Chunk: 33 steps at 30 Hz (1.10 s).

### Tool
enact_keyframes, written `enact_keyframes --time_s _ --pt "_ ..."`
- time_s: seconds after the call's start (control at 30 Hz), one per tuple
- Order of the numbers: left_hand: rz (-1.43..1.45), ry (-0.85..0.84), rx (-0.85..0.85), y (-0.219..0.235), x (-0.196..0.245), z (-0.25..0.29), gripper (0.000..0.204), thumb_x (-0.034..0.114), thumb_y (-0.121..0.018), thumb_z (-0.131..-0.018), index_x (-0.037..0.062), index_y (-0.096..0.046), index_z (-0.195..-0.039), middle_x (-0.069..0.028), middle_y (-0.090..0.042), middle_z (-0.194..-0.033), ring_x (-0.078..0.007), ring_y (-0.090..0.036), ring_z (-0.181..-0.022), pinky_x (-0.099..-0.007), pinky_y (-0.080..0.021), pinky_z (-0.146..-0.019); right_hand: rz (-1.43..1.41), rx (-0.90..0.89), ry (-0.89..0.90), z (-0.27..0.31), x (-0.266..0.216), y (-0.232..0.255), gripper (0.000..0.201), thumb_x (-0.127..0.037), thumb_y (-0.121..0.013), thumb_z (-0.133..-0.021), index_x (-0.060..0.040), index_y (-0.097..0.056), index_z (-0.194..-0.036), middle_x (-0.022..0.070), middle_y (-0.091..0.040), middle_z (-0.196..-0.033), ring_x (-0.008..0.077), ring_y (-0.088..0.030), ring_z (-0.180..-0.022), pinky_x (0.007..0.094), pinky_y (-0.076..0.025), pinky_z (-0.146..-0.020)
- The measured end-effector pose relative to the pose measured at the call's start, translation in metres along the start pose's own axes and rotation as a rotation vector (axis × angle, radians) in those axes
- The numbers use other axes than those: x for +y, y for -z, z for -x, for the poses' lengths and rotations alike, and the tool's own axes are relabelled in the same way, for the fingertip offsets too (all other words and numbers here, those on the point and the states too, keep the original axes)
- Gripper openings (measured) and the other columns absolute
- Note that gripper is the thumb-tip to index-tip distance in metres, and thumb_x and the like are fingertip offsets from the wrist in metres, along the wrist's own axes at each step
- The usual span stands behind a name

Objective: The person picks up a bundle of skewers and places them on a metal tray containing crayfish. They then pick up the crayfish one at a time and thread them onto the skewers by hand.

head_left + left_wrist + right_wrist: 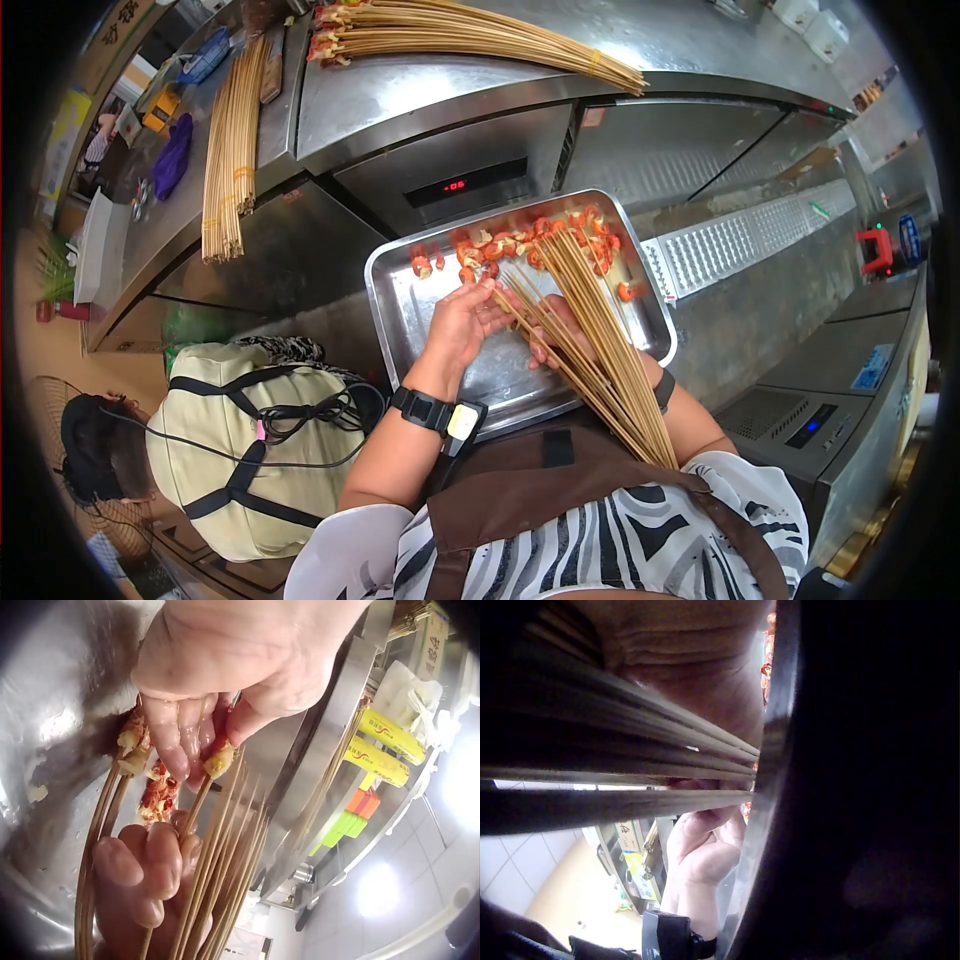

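Note:
My left hand (466, 322) is over a steel tray (385, 335) on my lap side. In the left wrist view, its thumb and fingertips pinch a small red-and-yellowish crayfish tail (220, 760) at the tip of a bamboo skewer. My right hand (154, 881) grips a bundle of bamboo skewers (610, 365), which slants back toward my right forearm. Other skewers in the bundle carry red and pale pieces (133, 742) at their tips. Loose crayfish tails (470, 255) lie along the far side of the tray. The right wrist view is mostly dark, with skewers (630, 757) across it.
A steel counter (420, 100) with a red display runs beyond the tray. Tied skewer bundles (480, 35) lie on it, and another bundle (232, 160) overhangs its left edge. A person in a pale jacket (240, 440) is close on my left. A perforated metal strip (740, 245) lies right.

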<state>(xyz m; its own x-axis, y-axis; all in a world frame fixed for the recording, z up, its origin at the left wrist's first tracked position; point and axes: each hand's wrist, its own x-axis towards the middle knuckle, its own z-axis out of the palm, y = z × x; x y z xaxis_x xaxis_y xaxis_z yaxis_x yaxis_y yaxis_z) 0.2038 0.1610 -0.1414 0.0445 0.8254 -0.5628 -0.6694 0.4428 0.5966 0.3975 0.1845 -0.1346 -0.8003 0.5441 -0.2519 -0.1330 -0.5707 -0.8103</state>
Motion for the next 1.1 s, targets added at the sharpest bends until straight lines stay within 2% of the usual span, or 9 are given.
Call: enact_keyframes --time_s 0.17,0.27,0.5,0.67,0.8,0.87,0.93,1.07,1.1 --pt "-0.019 -0.023 0.006 -0.005 -0.002 0.005 0.014 0.015 -0.051 -0.088 0.0024 -0.055 -0.092 -0.0133 -0.062 -0.088 -0.0243 -0.063 -0.081 -0.0338 -0.049 -0.073 -0.005 0.03 0.002 0.002 0.002 0.0 0.032 -0.009 -0.049 -0.088 -0.0011 -0.043 -0.119 0.0032 -0.05 -0.067 0.0124 -0.054 -0.064 0.0306 -0.051 -0.07" --pt "-0.095 -0.1 0.02 -0.006 -0.009 0.005 0.014 0.014 -0.052 -0.088 0.0018 -0.055 -0.093 -0.0134 -0.063 -0.089 -0.0229 -0.064 -0.079 -0.033 -0.05 -0.071 -0.076 0.017 -0.003 0.002 0.003 0.001 0.035 -0.008 -0.05 -0.088 -0.0005 -0.042 -0.121 0.0037 -0.051 -0.067 0.0123 -0.055 -0.064 0.0312 -0.051 -0.071" --pt "-0.071 -0.097 0.027 -0.011 -0.009 0.009 0.013 0.013 -0.052 -0.088 0.0009 -0.056 -0.091 -0.0111 -0.063 -0.085 -0.0206 -0.064 -0.078 -0.0312 -0.051 -0.07 0.06 -0.066 0.046 0.0 0.003 0.004 0.034 -0.017 -0.048 -0.091 -0.0008 -0.043 -0.12 0.0051 -0.052 -0.069 0.0134 -0.055 -0.065 0.0327 -0.05 -0.073" --pt "-0.176 -0.167 0.077 -0.019 -0.014 0.011 0.013 0.013 -0.053 -0.088 0.0009 -0.055 -0.089 -0.0106 -0.063 -0.083 -0.0175 -0.063 -0.075 -0.0289 -0.052 -0.068 -0.139 -0.017 0.02 0.001 0.006 0.005 0.039 -0.029 -0.048 -0.091 -0.0024 -0.044 -0.119 0.0049 -0.052 -0.069 0.0131 -0.054 -0.063 0.0332 -0.049 -0.074" --pt "-0.216 -0.184 0.062 -0.014 -0.018 0.007 0.013 0.015 -0.052 -0.089 0.0028 -0.056 -0.091 -0.0092 -0.064 -0.085 -0.0164 -0.063 -0.074 -0.0281 -0.051 -0.067 -0.166 0.019 -0.016 0.002 0.002 0.001 0.037 -0.028 -0.049 -0.091 -0.0027 -0.044 -0.118 0.0046 -0.052 -0.069 0.0125 -0.053 -0.063 0.0325 -0.048 -0.074" --pt "-0.232 -0.181 0.044 -0.012 -0.017 0.008 0.015 0.017 -0.05 -0.09 0.0039 -0.056 -0.095 -0.0081 -0.064 -0.087 -0.0168 -0.063 -0.076 -0.0289 -0.05 -0.069 -0.013 -0.043 0.006 -0.002 0.005 0.008 0.028 -0.019 -0.058 -0.086 0.0024 -0.048 -0.102 0.0074 -0.056 -0.069 0.0139 -0.058 -0.062 0.0289 -0.052 -0.063" --pt "-0.162 -0.104 0.044 -0.012 -0.014 0.009 0.014 0.017 -0.051 -0.09 0.0042 -0.056 -0.093 -0.0078 -0.064 -0.085 -0.0167 -0.063 -0.075 -0.0281 -0.05 -0.068 -0.012 -0.006 0.03 -0.001 0.009 0.004 0.03 -0.022 -0.058 -0.086 0.0017 -0.049 -0.102 0.0068 -0.057 -0.07 0.0131 -0.058 -0.063 0.0278 -0.051 -0.065" --pt "-0.215 -0.112 0.056 -0.007 -0.012 0.004 0.014 0.017 -0.052 -0.089 0.0039 -0.057 -0.091 -0.0071 -0.064 -0.081 -0.0158 -0.063 -0.072 -0.0253 -0.05 -0.064 0.116 0.063 0.021 0.001 0.008 0.002 0.032 -0.028 -0.054 -0.088 -0.0013 -0.055 -0.106 0.0045 -0.058 -0.082 0.0109 -0.057 -0.072 0.026 -0.048 -0.068" --pt "-0.31 -0.133 0.089 -0.003 -0.014 0.0 0.015 0.018 -0.053 -0.088 0.0039 -0.058 -0.088 -0.006 -0.064 -0.077 -0.0134 -0.061 -0.066 -0.0228 -0.047 -0.059 0.154 0.108 0.049 0.001 0.009 0.001 0.032 -0.027 -0.053 -0.089 -0.0024 -0.056 -0.109 0.0038 -0.057 -0.086 0.0103 -0.057 -0.073 0.0256 -0.048 -0.067"
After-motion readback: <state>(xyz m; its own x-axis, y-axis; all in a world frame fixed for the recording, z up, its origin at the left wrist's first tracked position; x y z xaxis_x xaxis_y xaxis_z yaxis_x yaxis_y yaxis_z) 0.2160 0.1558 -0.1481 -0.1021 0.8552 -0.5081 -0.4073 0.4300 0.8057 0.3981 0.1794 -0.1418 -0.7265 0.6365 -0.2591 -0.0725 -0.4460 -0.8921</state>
